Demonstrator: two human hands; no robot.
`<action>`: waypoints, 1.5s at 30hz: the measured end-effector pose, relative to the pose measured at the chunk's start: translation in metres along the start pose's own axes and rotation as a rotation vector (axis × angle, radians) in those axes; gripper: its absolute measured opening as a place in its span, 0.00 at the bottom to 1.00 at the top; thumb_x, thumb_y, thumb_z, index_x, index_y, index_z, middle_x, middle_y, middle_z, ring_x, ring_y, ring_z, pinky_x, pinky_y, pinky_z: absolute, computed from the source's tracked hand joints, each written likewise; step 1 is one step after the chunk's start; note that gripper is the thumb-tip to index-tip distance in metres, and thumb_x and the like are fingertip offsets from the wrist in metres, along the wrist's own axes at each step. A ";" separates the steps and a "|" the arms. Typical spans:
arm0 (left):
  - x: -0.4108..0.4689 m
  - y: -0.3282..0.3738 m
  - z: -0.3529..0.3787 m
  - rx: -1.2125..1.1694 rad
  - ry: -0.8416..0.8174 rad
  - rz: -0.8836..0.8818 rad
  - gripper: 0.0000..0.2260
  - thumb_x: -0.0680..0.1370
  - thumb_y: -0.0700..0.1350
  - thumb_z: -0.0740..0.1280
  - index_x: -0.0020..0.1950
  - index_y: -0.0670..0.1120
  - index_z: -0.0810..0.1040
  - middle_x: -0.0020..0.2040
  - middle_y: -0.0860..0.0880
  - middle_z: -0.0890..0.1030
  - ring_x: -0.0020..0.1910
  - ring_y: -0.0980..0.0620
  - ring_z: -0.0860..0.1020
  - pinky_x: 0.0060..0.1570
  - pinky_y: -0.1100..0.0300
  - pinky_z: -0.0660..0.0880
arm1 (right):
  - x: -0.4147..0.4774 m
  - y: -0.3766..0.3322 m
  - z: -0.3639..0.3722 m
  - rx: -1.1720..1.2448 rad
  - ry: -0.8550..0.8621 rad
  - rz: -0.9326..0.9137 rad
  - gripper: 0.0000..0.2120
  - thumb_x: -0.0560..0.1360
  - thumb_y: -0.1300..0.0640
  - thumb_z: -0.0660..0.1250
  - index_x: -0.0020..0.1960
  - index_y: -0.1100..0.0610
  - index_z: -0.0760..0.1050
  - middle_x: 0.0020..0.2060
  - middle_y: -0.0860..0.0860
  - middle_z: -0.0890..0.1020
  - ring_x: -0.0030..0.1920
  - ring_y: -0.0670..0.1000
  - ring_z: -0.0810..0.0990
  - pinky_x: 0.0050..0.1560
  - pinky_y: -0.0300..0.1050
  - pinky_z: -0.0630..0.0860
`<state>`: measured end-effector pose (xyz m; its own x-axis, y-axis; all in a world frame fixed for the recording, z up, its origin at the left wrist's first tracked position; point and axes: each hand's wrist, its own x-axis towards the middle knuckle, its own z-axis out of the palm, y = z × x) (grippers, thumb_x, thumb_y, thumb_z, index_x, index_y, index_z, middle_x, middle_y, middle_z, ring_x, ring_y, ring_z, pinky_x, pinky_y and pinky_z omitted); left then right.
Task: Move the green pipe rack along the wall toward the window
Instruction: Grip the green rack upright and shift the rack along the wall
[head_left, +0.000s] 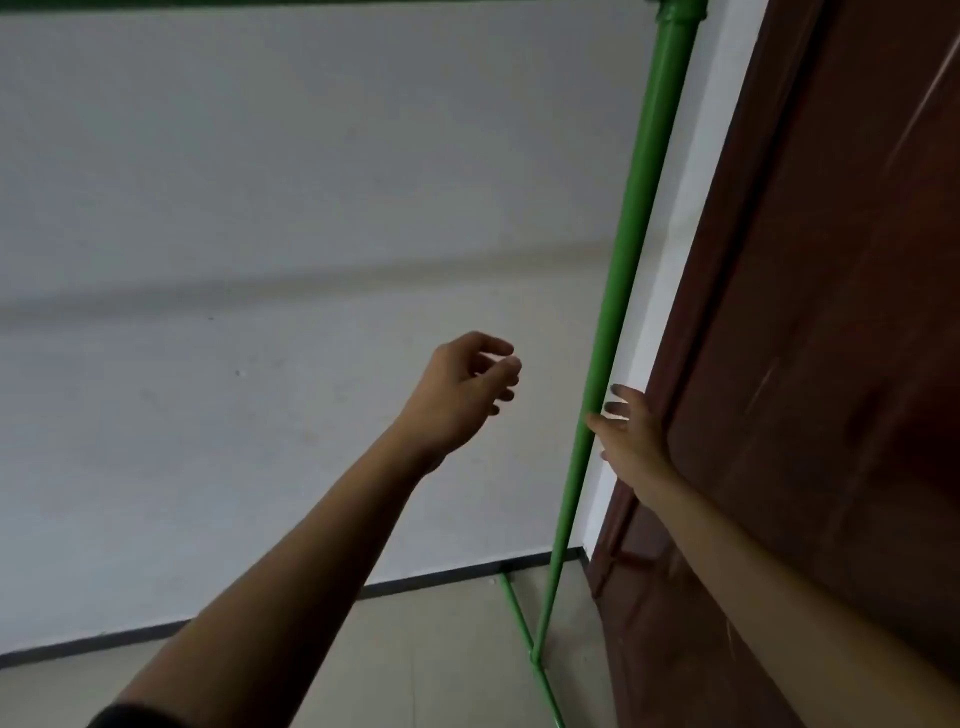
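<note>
The green pipe rack (636, 218) shows one upright post running from a top joint at the upper edge down to a foot bar on the floor, plus a sliver of its top rail. My right hand (631, 441) reaches at the post from the right, thumb touching it, fingers spread and not wrapped around it. My left hand (465, 397) hovers in the air left of the post, fingers loosely curled, holding nothing and clear of the pipe.
A dark red-brown wooden door (831, 312) fills the right side, close behind the post. The white wall (260, 208) with a dark baseboard (441, 579) runs behind the rack. Beige floor tiles (415, 654) lie below.
</note>
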<state>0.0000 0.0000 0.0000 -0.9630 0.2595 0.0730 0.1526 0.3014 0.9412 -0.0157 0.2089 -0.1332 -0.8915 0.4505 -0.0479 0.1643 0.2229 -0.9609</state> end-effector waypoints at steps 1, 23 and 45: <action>0.010 0.006 0.006 0.002 -0.004 0.027 0.12 0.78 0.45 0.64 0.59 0.42 0.76 0.51 0.38 0.83 0.48 0.42 0.83 0.49 0.48 0.79 | 0.003 -0.003 0.001 -0.038 -0.016 -0.017 0.21 0.72 0.55 0.68 0.64 0.51 0.70 0.53 0.50 0.79 0.45 0.53 0.80 0.50 0.59 0.80; 0.092 0.045 0.062 0.076 -0.020 0.310 0.09 0.76 0.51 0.65 0.48 0.46 0.74 0.43 0.43 0.82 0.47 0.43 0.83 0.49 0.41 0.79 | 0.001 -0.008 0.013 -0.335 -0.126 -0.234 0.09 0.75 0.48 0.67 0.47 0.55 0.75 0.37 0.51 0.82 0.40 0.53 0.81 0.37 0.42 0.74; -0.021 0.001 -0.135 0.110 0.380 0.240 0.09 0.79 0.47 0.62 0.54 0.43 0.71 0.43 0.41 0.82 0.44 0.46 0.83 0.49 0.49 0.81 | -0.093 -0.075 0.188 -0.292 -0.614 -0.503 0.13 0.74 0.45 0.67 0.50 0.54 0.73 0.41 0.53 0.83 0.42 0.53 0.82 0.47 0.53 0.80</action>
<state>-0.0097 -0.1290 0.0440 -0.9076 -0.0152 0.4196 0.3839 0.3745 0.8440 -0.0247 -0.0119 -0.1081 -0.9448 -0.2931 0.1461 -0.2866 0.5239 -0.8021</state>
